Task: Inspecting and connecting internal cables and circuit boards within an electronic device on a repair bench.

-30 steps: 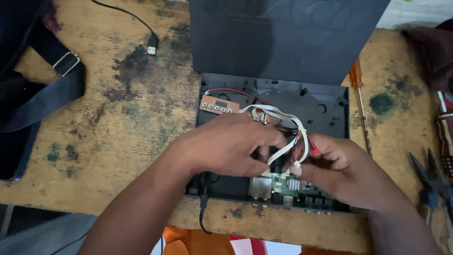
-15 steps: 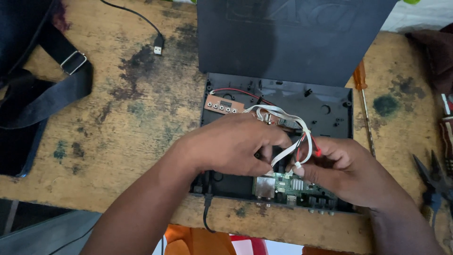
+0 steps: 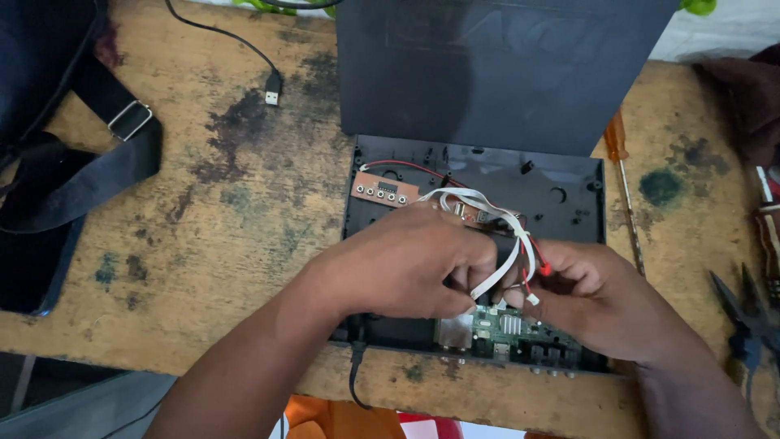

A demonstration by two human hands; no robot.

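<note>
A repair workshop: stained wooden bench [image 3: 203, 203], screwdriver [image 3: 621, 175], pliers [image 3: 743, 317]

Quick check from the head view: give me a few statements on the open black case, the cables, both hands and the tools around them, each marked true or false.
1. Both hands meet over the open black case. True.
2. The left hand lies flat on the wooden table, away from the case. False: it is over the case, at the white flat cable.
3. A small brown circuit board sits at the case's far left corner. True.
4. The orange-handled screwdriver is in the right hand. False: it lies on the table, right of the case.
5. Dark pliers lie at the table's right edge. True.
</note>
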